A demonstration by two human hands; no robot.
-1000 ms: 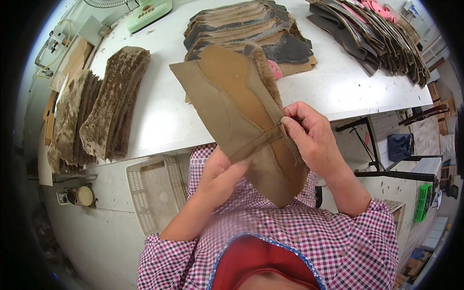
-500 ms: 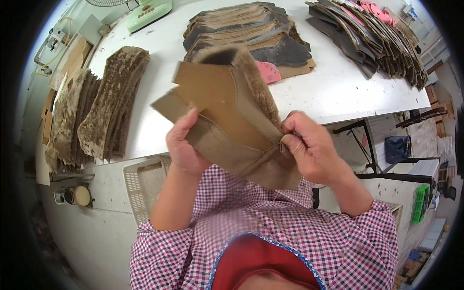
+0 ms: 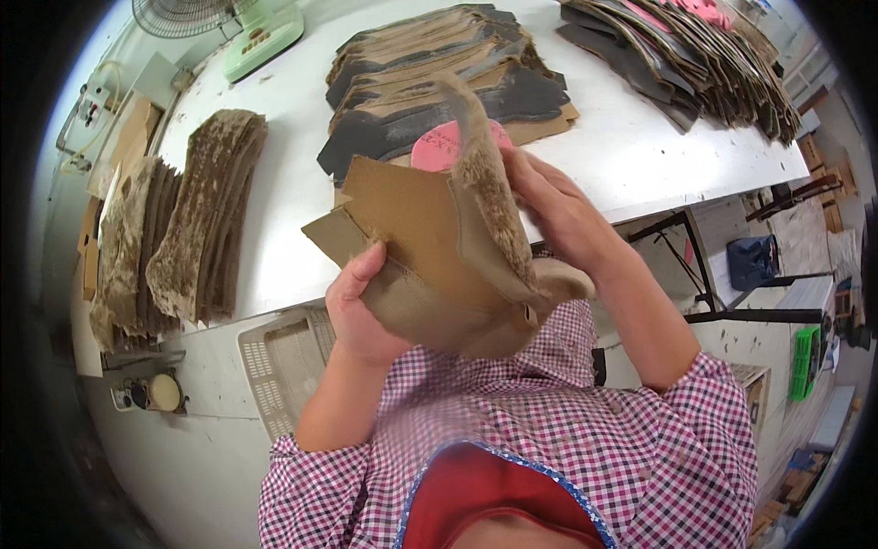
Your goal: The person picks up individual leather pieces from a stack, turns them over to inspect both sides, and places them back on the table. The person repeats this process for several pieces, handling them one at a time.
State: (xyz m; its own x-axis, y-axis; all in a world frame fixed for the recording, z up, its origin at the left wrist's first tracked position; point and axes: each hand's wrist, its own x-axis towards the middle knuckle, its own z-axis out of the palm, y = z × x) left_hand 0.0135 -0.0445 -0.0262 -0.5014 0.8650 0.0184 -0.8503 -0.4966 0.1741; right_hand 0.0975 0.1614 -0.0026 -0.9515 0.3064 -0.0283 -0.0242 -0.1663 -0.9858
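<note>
1. Your white desk fills the upper view, carrying a big fan of dark and tan cut pieces, a second stack at the far right, and fuzzy brown pieces at the left edge.
2. You're holding the tan fur-lined piece up over the desk's near edge, close to your chest, tilted with its fuzzy edge running down the right side.
3. Your right hand is raised, wrist bent, fingers curled over the top of the fuzzy edge; its grip is pinching the lining there.
4. Your left hand cups the piece from below, thumb pressed on the front face, grip clamped on the lower left corner.
5. Against half a second ago: the piece is turned more edge-on, the fuzzy strip now stands up, your right hand has climbed from the lower right corner to the top, and your left has dropped lower.
6. A pink round tag peeks out behind the piece.
</note>
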